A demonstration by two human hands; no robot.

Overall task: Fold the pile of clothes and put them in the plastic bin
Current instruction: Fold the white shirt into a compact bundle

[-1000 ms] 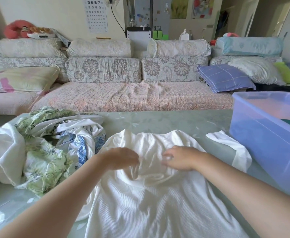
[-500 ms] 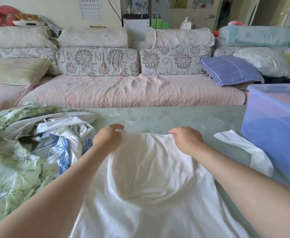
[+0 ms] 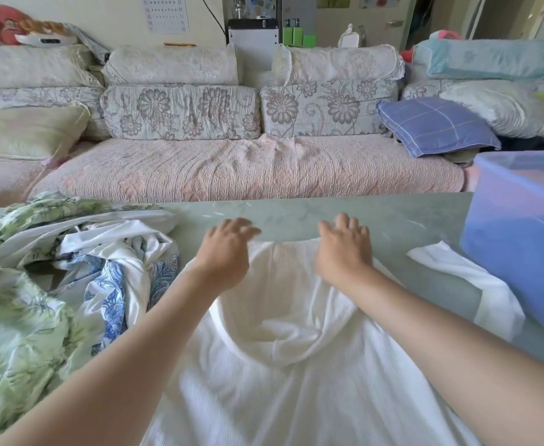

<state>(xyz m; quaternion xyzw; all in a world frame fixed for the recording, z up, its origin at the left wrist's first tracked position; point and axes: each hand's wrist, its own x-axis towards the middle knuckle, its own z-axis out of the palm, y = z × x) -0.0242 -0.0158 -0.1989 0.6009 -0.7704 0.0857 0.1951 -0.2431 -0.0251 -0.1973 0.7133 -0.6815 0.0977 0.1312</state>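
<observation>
A white ribbed shirt (image 3: 283,375) lies spread on the pale green table (image 3: 296,217) in front of me, its far edge folded over into a loose pouch. My left hand (image 3: 225,249) and my right hand (image 3: 343,249) rest flat on that far edge, fingers straight and reaching past the cloth onto the table. One white sleeve (image 3: 470,284) sticks out to the right, next to the blue plastic bin (image 3: 521,239). A pile of unfolded clothes (image 3: 48,284), green-leaf and blue-flower prints with white pieces, sits at the left.
A long sofa (image 3: 232,169) with floral cushions runs behind the table's far edge. A blue checked pillow (image 3: 434,125) lies on it near the bin.
Both hands moved away from me, carrying the shirt's upper edge toward the far side of the table. Their fingers went from curled on the cloth to stretched flat.
</observation>
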